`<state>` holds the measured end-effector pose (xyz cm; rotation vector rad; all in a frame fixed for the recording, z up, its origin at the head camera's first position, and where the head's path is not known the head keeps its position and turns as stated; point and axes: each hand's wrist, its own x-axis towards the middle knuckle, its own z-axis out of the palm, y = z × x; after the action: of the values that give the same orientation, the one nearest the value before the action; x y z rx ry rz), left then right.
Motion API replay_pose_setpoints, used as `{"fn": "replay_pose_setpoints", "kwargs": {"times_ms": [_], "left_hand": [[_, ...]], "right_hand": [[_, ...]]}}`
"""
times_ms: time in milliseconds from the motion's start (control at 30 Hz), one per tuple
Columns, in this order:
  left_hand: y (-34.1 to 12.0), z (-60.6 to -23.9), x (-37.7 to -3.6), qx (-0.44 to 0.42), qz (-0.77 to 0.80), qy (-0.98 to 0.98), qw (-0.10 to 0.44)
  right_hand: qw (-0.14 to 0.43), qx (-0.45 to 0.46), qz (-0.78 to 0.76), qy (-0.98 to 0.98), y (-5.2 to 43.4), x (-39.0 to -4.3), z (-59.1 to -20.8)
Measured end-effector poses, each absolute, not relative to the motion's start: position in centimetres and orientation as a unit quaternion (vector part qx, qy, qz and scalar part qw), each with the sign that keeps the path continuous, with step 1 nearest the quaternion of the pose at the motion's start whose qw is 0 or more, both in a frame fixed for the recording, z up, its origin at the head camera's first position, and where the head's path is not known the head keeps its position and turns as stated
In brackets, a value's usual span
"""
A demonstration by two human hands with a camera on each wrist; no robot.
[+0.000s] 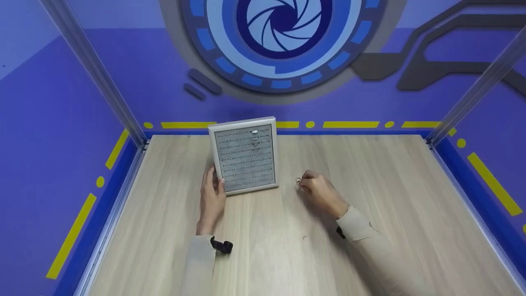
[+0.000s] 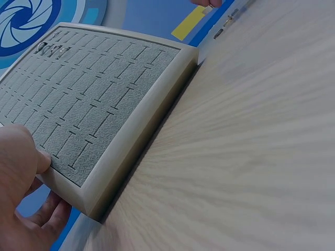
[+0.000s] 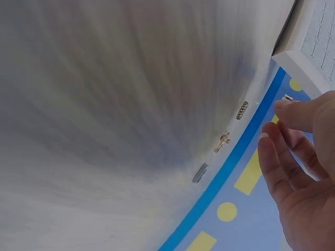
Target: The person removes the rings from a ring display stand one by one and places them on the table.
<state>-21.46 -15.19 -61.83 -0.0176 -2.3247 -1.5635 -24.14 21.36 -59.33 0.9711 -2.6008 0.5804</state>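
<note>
A ring display board (image 1: pixel 246 164) with a pale frame and grey slotted padding stands tilted on the table. Several rings (image 1: pixel 254 137) sit in slots near its top. My left hand (image 1: pixel 212 199) grips the board's lower left edge; in the left wrist view the thumb lies on the front and the fingers (image 2: pixel 55 215) are behind. To the right of the board, my right hand (image 1: pixel 320 191) pinches a small ring (image 1: pixel 298 181) between thumb and fingertips. That ring is mostly hidden by the fingers in the right wrist view.
In the right wrist view, a studded ring (image 3: pixel 242 110), a gold-coloured ring (image 3: pixel 222 141) and a silvery ring (image 3: pixel 200 173) lie on the table (image 3: pixel 131 104). Blue printed walls (image 1: pixel 139 82) with metal corner posts (image 1: pixel 94 70) enclose the wooden table.
</note>
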Motion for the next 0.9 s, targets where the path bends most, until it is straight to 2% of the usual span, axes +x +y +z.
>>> {"fn": "replay_pose_setpoints", "kwargs": {"times_ms": [567,900], "left_hand": [[-15.1,-62.0,-21.6,-0.001,-0.538,-0.824,0.179],[-15.1,-61.9,-21.5,-0.002,-0.554,-0.817,0.162]], "right_hand": [[0.129,0.350,0.185,-0.909,21.8,-24.1,-60.5],[0.113,0.344,0.182,-0.914,21.7,-24.0,-60.5]]}}
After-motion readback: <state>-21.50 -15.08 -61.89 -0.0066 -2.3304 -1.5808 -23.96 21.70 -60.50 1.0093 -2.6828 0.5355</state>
